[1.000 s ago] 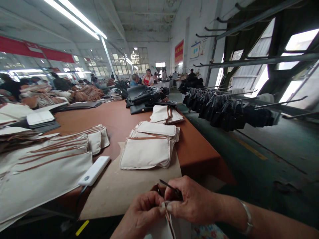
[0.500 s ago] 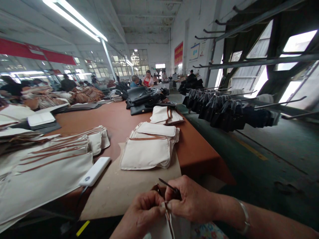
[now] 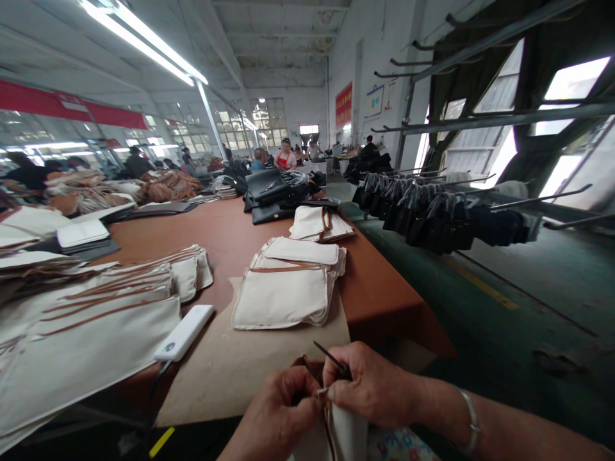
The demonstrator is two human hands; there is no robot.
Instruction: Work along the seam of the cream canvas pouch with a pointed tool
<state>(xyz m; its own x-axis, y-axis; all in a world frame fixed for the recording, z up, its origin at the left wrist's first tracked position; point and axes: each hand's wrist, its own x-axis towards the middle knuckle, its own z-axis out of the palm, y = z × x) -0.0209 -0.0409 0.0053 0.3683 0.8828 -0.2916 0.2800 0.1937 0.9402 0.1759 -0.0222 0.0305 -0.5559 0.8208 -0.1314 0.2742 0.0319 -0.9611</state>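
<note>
- Cream canvas, edged with a thin brown strip: a small pouch (image 3: 343, 432) sits at the bottom of the view, pinched between both hands just below the near edge of the surface (image 3: 230, 240).
- The left hand (image 3: 278, 416) is curled, knuckles up, thumb and forefinger closed on the pouch's top corner.
- The right hand (image 3: 369, 387) comes in from the right with the forearm low and nearly level (a silver bangle (image 3: 468, 416) rides the wrist); its fingers are closed on the same corner and also grip a thin dark tool (image 3: 331, 360), whose tip slants up and to the left.
- The two hands touch at the fingertips.
- Just beyond them lies a tan paper sheet (image 3: 250, 368), with a white power bank (image 3: 183, 331) at its left edge.
- On the sheet's far end rests a stack of finished cream pouches (image 3: 283, 294); larger cream pieces with brown straps (image 3: 86, 320) spread to the left.
- Farther on: another pouch pile (image 3: 319, 224), then black bags (image 3: 278, 189).
- Dark goods hang on a rack (image 3: 432, 211) to the right; other people work at the far end.
</note>
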